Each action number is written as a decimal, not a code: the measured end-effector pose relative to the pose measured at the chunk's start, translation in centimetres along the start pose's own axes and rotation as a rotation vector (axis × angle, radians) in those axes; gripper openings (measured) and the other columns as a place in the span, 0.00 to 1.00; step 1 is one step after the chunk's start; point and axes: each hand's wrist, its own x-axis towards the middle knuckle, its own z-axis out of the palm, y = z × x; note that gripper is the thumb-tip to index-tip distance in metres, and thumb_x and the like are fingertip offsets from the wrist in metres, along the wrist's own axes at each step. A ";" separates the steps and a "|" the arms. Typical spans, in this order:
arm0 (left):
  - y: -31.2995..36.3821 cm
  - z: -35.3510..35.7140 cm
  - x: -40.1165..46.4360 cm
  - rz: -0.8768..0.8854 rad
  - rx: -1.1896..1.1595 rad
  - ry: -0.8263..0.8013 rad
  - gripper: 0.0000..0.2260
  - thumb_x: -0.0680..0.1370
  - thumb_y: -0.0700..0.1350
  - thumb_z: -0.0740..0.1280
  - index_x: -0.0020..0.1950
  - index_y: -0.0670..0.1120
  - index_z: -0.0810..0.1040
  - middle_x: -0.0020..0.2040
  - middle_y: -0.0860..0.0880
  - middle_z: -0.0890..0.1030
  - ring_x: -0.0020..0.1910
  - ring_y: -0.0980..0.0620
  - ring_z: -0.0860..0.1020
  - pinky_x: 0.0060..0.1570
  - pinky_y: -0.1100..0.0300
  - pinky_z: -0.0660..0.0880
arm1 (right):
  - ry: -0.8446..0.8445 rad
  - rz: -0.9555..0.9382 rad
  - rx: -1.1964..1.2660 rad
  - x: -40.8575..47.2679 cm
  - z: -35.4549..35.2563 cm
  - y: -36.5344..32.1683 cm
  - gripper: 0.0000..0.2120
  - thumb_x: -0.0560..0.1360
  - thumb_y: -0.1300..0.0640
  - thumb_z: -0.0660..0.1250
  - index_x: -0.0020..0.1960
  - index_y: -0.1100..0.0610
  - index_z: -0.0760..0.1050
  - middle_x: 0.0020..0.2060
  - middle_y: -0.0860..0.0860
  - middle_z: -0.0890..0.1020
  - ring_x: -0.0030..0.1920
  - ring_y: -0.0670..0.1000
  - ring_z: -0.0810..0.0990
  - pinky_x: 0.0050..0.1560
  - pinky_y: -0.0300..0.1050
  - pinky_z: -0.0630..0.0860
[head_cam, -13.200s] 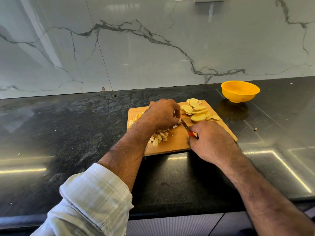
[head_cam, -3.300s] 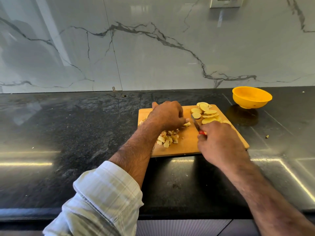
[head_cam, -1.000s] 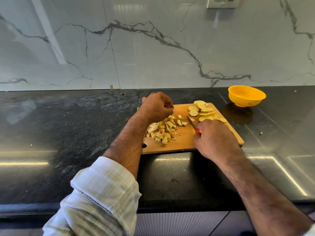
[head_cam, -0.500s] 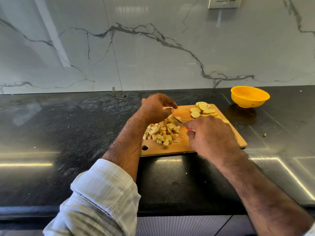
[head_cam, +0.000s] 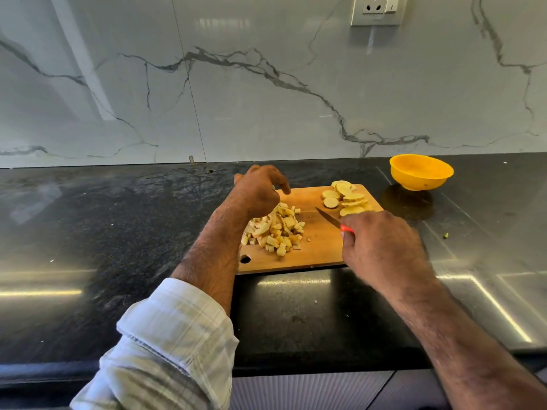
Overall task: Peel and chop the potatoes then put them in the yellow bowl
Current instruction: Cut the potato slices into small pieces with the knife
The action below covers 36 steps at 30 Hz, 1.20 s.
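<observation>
On the wooden board (head_cam: pixel 313 250), your diced heap (head_cam: pixel 275 230) lies left and the uncut slices (head_cam: pixel 344 198) right — just beyond your right hand (head_cam: pixel 381 247), which grips the knife (head_cam: pixel 328 217). Your left hand (head_cam: pixel 257 192) hovers loosely curled, empty, farther off. The yellow bowl (head_cam: pixel 420 173) waits right, apparently empty.

A home kitchen: black stone counter (head_cam: pixel 118 232), marble backsplash (head_cam: pixel 266 99), cutting board (head_cam: pixel 313 250).

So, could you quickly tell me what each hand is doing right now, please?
Left hand: open, fingers loosely curled, holding nothing, above the chopped potato.
Right hand: closed round the knife, blade pointing at the slices.
</observation>
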 end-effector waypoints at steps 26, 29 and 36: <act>8.3 4.5 4.2 -0.013 0.018 -0.187 0.09 0.76 0.52 0.78 0.50 0.53 0.80 0.48 0.53 0.82 0.50 0.53 0.80 0.62 0.43 0.78 | 0.200 0.293 0.242 1.6 2.2 2.6 0.13 0.81 0.45 0.63 0.60 0.48 0.80 0.46 0.47 0.84 0.44 0.51 0.83 0.40 0.48 0.82; 8.0 3.7 4.1 -0.036 -0.113 -0.164 0.06 0.77 0.44 0.78 0.47 0.50 0.82 0.47 0.50 0.83 0.50 0.51 0.82 0.53 0.53 0.81 | 0.213 0.247 0.266 1.3 2.0 2.5 0.13 0.81 0.45 0.63 0.61 0.47 0.81 0.47 0.46 0.85 0.45 0.49 0.83 0.41 0.44 0.80; 5.2 0.0 1.5 0.013 -0.201 -0.311 0.04 0.77 0.39 0.77 0.50 0.46 0.86 0.46 0.50 0.86 0.47 0.54 0.84 0.52 0.57 0.81 | 0.066 0.169 0.263 0.5 1.6 1.2 0.12 0.81 0.46 0.63 0.60 0.47 0.80 0.47 0.47 0.84 0.43 0.48 0.77 0.39 0.43 0.73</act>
